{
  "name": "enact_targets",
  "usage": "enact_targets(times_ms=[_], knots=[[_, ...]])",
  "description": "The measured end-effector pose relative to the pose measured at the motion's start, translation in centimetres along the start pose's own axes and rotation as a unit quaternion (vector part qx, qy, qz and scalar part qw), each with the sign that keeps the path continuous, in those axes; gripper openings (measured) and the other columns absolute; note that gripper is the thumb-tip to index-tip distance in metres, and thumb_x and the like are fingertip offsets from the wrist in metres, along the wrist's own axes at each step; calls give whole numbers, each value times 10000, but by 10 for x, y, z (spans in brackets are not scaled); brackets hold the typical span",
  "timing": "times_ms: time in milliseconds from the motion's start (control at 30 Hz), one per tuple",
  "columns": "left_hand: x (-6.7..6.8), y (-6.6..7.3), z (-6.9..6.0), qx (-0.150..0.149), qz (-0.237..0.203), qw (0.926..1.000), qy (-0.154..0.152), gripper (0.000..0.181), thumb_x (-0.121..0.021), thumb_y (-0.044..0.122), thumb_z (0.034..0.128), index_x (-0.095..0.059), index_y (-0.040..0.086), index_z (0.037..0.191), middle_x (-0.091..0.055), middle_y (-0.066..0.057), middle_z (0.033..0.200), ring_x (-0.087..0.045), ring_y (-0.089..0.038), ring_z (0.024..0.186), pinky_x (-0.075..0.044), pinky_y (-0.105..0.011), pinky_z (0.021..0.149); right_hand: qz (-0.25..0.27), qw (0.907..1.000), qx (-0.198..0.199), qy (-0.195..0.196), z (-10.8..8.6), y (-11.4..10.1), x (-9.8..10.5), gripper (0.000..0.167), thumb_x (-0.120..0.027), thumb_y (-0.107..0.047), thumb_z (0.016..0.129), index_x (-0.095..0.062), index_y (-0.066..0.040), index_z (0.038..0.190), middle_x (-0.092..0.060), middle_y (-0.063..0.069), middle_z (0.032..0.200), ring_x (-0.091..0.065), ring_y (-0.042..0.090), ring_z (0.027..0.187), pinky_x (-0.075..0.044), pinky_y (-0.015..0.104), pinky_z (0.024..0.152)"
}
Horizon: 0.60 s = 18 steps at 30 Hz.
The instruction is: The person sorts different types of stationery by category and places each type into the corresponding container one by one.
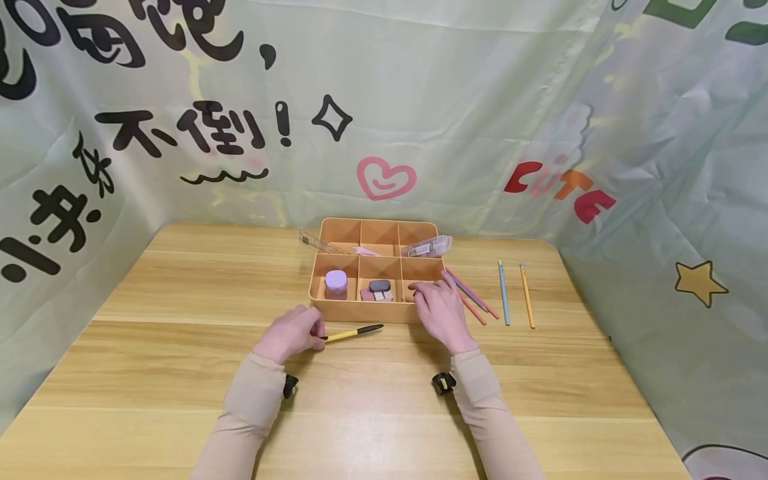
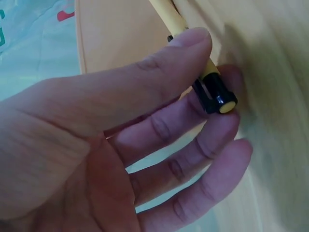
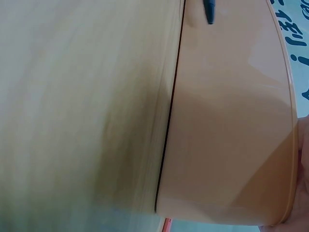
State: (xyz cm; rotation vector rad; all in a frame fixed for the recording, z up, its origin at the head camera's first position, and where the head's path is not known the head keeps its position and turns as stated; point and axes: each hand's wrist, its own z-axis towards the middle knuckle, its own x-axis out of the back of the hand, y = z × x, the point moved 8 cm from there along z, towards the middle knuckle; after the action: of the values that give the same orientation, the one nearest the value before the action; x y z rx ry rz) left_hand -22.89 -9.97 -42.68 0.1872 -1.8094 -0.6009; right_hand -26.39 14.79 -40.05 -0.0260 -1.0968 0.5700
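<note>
While the left grip (image 1: 293, 332) pinches the rear end of the pen (image 1: 343, 335) between thumb and fingers, the pen sits just in front of the box (image 1: 366, 311), its black tip directed right; contact between tip and surface (image 1: 360, 413) cannot be determined. The right grip (image 1: 443, 310) is positioned at the front right corner of the box, with fingers over the front right compartment; whether it is closed on the wall cannot be determined. The front left compartment contains a jar (image 1: 336, 285); the front middle, erasers (image 1: 379, 286). Pencils (image 1: 504, 293) lie right of the box.
</note>
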Motion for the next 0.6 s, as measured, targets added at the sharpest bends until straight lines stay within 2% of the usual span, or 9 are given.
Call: enact_targets(times_ms=[133, 333, 600], knots=[[3, 0, 2, -171, -268, 9994, -114, 182, -826, 88, 798, -648, 120, 777, -618, 4, 762, -519, -136, 714, -428, -262, 653, -13, 10000, -7, -11, 0, 0, 0, 256, -526, -106, 971, -767, -48, 1035, -796, 94, 984, -698, 349, 969, -335, 520, 1203], [11, 6, 2, -731, -522, 9957, -237, 169, -824, 82, 799, -660, 120, 788, -678, 20, 782, -586, -106, 741, -525, -298, 748, -27, 10000, 26, -9, 0, 0, 0, 256, -525, -104, 971, -768, -49, 1030, -796, 94, 982, -699, 351, 963, -336, 519, 1202], [26, 10, 1, -1262, -775, 9890, 23, 134, -835, 107, 793, -708, 124, 831, -718, 34, 810, -625, -76, 781, -553, -368, 815, -2, 10000, -8, -20, 0, 0, 0, 263, -519, -111, 979, -768, -50, 1035, -796, 93, 984, -699, 352, 965, -327, 513, 1209]])
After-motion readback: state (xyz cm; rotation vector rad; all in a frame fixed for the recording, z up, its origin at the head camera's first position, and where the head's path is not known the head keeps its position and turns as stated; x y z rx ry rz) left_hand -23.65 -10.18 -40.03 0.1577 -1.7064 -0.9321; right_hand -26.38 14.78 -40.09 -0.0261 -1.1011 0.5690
